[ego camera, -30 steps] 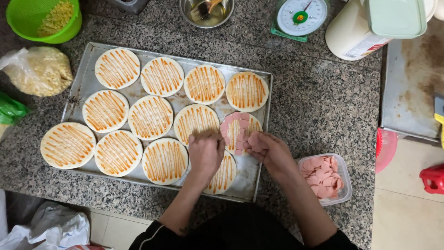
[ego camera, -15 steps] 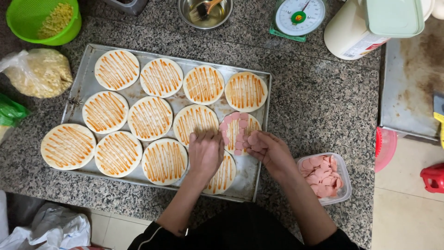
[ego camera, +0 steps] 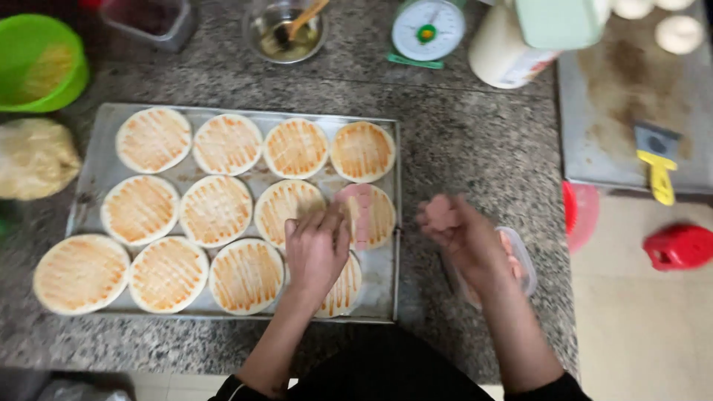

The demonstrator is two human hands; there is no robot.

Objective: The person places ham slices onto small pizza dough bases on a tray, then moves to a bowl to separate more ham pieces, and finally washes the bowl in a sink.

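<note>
The left hand [ego camera: 318,249] lies palm down over the metal baking tray [ego camera: 104,126], fingers curled loosely and pointing toward the tray's far edge. Its fingertips touch a slice of pink ham [ego camera: 358,212] laid on the sauced dough round [ego camera: 375,215] at the right end of the middle row. The hand pins the slice rather than gripping it. The forearm runs back to the near edge of the granite counter [ego camera: 468,148], covering part of the bottom-right dough round [ego camera: 343,286].

The right hand [ego camera: 453,226] is lifted just off the tray's right edge, above the counter. Its fingers are bunched closed around a few pink ham pieces [ego camera: 440,214], though motion blur hides the exact grip. Its wrist crosses over a clear plastic tub of ham [ego camera: 520,260] that sits near the counter's near right corner.

The tray carries twelve rounds in three rows, all striped with orange sauce; only the one under the left fingertips has ham.

Along the counter's far edge stand a glass bowl with a brush [ego camera: 286,31], a green kitchen scale [ego camera: 427,30] and a cream-coloured jug [ego camera: 509,52]. At the far left corner is a green bowl [ego camera: 41,63], with a bag of shredded cheese [ego camera: 33,157] on its near side.
</note>
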